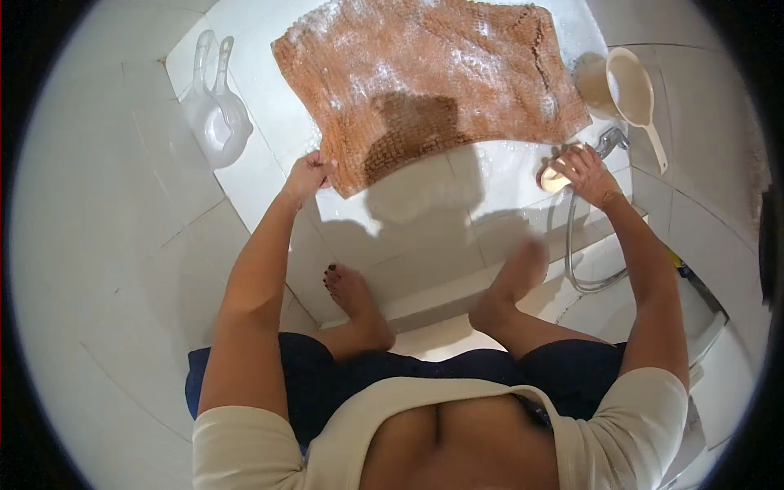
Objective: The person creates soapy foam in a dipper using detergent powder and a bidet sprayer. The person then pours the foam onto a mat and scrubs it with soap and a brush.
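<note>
A brown textured bath mat [425, 73] lies spread on the wet white floor, with white suds over much of it. My left hand [307, 176] is closed on the mat's near left edge, thumb and fingers pinching it. Beside the mat's near right corner, my right hand [581, 170] is wrapped over a cream oval thing [555, 178] that looks like a scrub brush. Its underside is hidden. Just beyond that hand is a chrome shower head [612, 141], its hose [570, 245] curving down toward me.
To the left sit clear plastic dippers [224, 131], one within the other. A cream dipper [630, 90] with a long handle leans by the right wall. My bare feet [353, 294] straddle a low tiled ledge [425, 306]. Tiled walls close in both sides.
</note>
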